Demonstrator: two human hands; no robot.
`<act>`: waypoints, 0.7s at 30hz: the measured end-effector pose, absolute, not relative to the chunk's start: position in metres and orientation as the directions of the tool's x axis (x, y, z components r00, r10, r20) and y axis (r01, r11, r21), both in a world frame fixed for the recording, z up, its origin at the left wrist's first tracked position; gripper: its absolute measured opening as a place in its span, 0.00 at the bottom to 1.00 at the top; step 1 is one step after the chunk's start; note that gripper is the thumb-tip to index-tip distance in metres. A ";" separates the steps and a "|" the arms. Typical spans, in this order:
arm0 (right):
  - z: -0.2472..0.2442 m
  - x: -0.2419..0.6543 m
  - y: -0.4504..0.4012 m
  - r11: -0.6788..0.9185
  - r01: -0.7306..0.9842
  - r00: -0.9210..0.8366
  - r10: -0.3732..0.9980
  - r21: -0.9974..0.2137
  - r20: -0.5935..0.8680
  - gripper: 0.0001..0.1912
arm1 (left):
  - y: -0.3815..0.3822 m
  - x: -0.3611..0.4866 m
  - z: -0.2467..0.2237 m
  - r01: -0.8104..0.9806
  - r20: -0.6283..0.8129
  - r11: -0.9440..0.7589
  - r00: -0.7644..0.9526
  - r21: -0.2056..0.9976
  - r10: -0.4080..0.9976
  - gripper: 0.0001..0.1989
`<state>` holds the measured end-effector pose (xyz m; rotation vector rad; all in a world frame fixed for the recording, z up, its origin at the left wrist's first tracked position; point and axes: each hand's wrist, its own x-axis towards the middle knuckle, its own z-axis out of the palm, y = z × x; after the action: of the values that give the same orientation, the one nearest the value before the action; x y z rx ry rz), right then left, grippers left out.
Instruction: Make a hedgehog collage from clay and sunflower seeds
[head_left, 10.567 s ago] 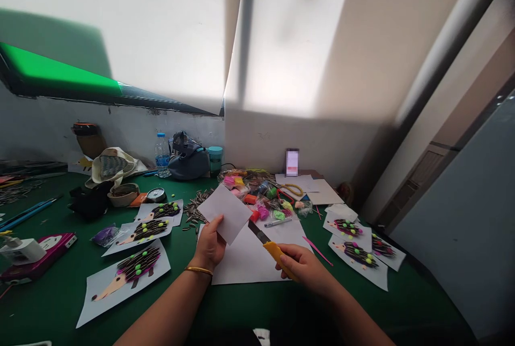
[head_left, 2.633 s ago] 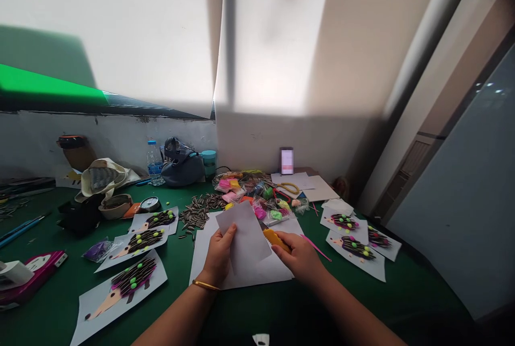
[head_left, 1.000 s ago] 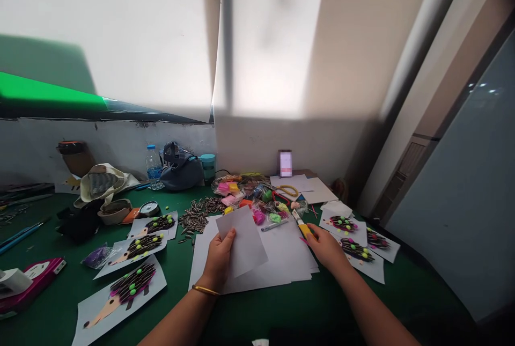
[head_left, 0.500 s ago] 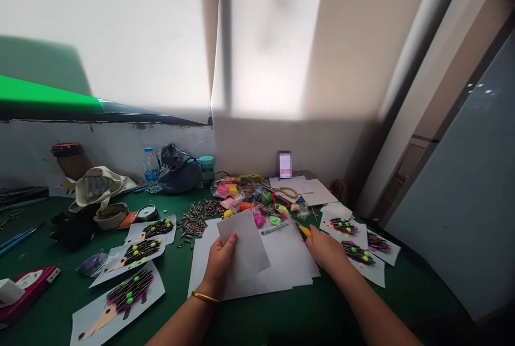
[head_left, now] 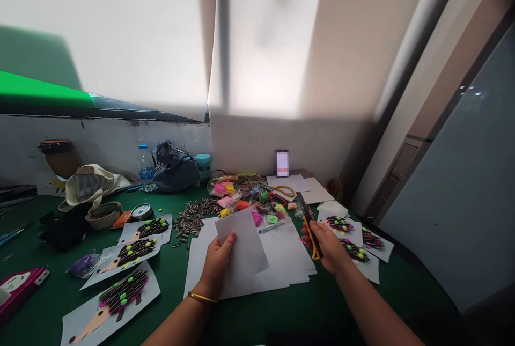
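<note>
My left hand (head_left: 219, 263) grips a small sheet of white paper (head_left: 243, 244) by its left edge, thumb on top, and holds it up over a stack of larger white sheets (head_left: 281, 265). My right hand (head_left: 328, 247) is closed round a pair of scissors (head_left: 314, 238) with orange-yellow handles. Their dark blades point up and away from me, apart from the paper. A pen (head_left: 271, 227) lies on the stack just beyond the small sheet. Beside my right wrist lie several hedgehog pictures (head_left: 354, 250) with dark spines and coloured dots.
Striped sunflower seeds (head_left: 195, 217) are heaped behind the stack, beside bags of coloured clay (head_left: 229, 189). Yellow-handled scissors (head_left: 286, 191) lie farther back. More hedgehog pictures (head_left: 120, 295) are at left. A phone (head_left: 282, 163), a water bottle (head_left: 146, 169) and a dark bag (head_left: 175, 171) stand by the wall.
My right hand has lifted the scissors from the table beside the stack, and their blades now point upward. My left hand keeps holding the small sheet. The view has shifted slightly.
</note>
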<state>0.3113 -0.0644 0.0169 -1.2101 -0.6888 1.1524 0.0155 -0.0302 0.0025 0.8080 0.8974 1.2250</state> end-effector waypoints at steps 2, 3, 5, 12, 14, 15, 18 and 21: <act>0.018 0.306 -0.065 -0.079 -0.346 0.285 0.940 -0.935 -0.186 0.20 | -0.030 0.015 0.002 -0.423 -0.138 0.170 0.104 0.890 0.985 0.22; 0.018 0.303 -0.065 -0.082 -0.361 0.276 0.942 -0.929 -0.191 0.21 | -0.030 0.015 0.002 -0.424 -0.137 0.168 0.104 0.890 0.985 0.22; 0.018 0.300 -0.064 -0.071 -0.373 0.264 0.948 -0.925 -0.179 0.21 | -0.030 0.015 0.002 -0.427 -0.131 0.162 0.102 0.890 0.986 0.22; 0.008 0.300 -0.066 -0.044 0.018 0.318 0.947 -0.999 -0.036 0.15 | -0.032 0.016 0.006 -0.425 -0.130 0.162 0.104 0.890 0.986 0.22; 0.007 0.306 -0.065 -0.072 0.129 0.355 0.935 -0.989 -0.022 0.16 | -0.032 0.015 0.007 -0.427 -0.131 0.163 0.104 0.889 0.986 0.22; 0.007 0.310 -0.063 -0.091 0.177 0.370 0.929 -0.980 -0.019 0.18 | -0.032 0.014 0.006 -0.429 -0.132 0.164 0.104 0.888 0.986 0.22; 0.009 0.324 -0.057 -0.174 0.458 0.403 0.915 -0.872 0.030 0.24 | -0.031 0.013 0.006 -0.435 -0.131 0.160 0.095 0.886 0.987 0.21; 0.008 0.331 -0.049 -0.224 0.714 0.374 0.923 -0.664 0.090 0.27 | -0.030 0.013 0.006 -0.444 -0.128 0.153 0.086 0.883 0.988 0.21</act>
<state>0.3314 -0.0494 0.0080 -2.0117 -1.4065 0.4317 0.0130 -0.0301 0.0057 0.7881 0.8908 1.2510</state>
